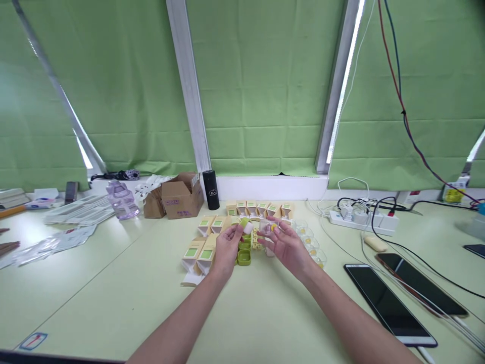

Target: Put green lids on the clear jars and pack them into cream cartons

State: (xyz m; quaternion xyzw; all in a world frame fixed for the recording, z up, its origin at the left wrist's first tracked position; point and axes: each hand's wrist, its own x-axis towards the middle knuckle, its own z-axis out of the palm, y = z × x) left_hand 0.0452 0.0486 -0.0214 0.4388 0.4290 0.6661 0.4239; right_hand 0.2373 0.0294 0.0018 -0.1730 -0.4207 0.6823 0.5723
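My left hand (pixel 227 245) is closed, pinching a small green-and-white piece (pixel 246 225) between thumb and fingers. Across from it, my right hand (pixel 290 245) grips a small clear plastic case (pixel 265 227) with a yellow spot on it; its other fingers are partly spread. The two held pieces are close together but look apart. Below them lie several green square containers (pixel 244 258) and a group of small yellow pieces (pixel 255 238). To the right of my right hand stand several clear plastic covers (pixel 311 241) with yellow centres. Beside my left hand are cream cartons (pixel 192 253) with green squares.
More cream cartons (pixel 261 208) form a row at the back. Behind stand a black cylinder (pixel 211 190), a cardboard box (pixel 182 197) and a purple clear bottle (pixel 122 200). Two phones (pixel 390 303), cables and a white power strip (pixel 364 222) occupy the right side.
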